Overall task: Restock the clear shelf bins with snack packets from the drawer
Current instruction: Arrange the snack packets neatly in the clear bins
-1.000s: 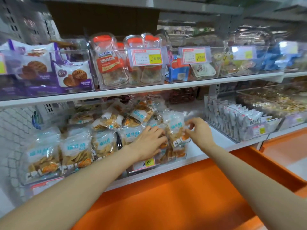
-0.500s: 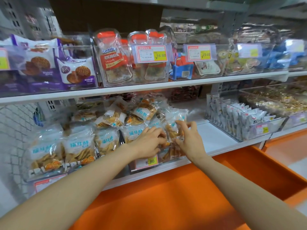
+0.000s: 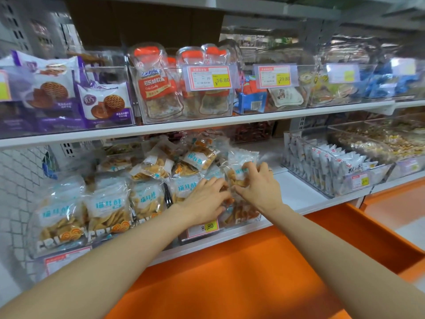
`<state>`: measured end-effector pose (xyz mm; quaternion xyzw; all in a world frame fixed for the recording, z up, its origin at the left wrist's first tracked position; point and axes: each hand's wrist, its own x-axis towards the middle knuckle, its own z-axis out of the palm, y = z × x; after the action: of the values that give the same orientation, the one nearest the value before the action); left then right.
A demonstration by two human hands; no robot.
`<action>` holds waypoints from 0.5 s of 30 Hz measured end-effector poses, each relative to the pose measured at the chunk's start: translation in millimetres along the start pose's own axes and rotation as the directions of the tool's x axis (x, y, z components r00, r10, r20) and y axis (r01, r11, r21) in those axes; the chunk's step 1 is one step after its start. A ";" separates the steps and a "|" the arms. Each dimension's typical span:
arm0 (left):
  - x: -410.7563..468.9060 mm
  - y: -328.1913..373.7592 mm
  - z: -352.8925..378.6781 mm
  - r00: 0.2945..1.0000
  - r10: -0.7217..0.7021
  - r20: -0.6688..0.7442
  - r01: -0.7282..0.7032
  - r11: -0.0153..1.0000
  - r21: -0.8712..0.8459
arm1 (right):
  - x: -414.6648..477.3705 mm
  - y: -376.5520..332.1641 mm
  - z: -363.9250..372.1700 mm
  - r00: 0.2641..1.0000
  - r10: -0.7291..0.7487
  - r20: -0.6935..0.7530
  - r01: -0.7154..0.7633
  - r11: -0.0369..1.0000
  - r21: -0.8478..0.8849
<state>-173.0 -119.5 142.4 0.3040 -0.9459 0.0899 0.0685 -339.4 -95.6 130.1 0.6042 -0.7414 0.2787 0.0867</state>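
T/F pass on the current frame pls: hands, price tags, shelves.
1. The left hand and right hand are both at the lower-shelf bin of blue-labelled packets. True.
2. That bin's price tag reads 16.80. False: it reads 8.80; the 16.80 tag is on the upper shelf.
3. The right hand's fingers curl round an upright packet. True.
4. The purple biscuit packets sit on the lower shelf. False: upper shelf, far left.
5. The left hand hangs off the shelf, touching nothing. False: it rests on packets in the bin.

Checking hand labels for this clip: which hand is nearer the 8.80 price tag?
Left. The left hand rests on packets just above the 8.80 price tag; the right hand grips a packet farther up and right.
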 end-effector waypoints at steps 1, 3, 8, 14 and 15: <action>1.8 2.7 1.3 0.999 -0.029 -0.036 0.028 1.000 -0.010 | 1.0 1.0 -4.3 0.998 -0.025 -0.061 0.022 0.998 -0.051; 7.2 9.8 3.4 0.997 -0.056 -0.045 0.055 0.998 -0.028 | 4.7 5.6 -9.8 0.976 -0.128 -0.176 0.127 0.992 -0.015; 20.5 19.0 6.5 0.999 -0.002 0.052 0.003 1.000 -0.013 | 17.8 34.6 -13.8 0.931 -0.361 0.061 0.365 0.926 -0.092; 17.5 10.2 -1.0 0.950 -0.036 -0.310 0.009 0.996 -0.087 | 21.1 39.5 -11.3 0.909 -0.400 0.117 0.393 0.916 0.074; 18.4 10.4 0.4 0.940 -0.009 -0.341 -0.017 0.997 -0.074 | 22.7 37.9 -15.7 0.921 -0.370 0.125 0.351 0.925 0.147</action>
<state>-193.9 -121.6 144.1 0.2791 -0.9232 0.1051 0.2425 -384.2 -102.4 141.9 0.7540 -0.6032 0.2563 0.0433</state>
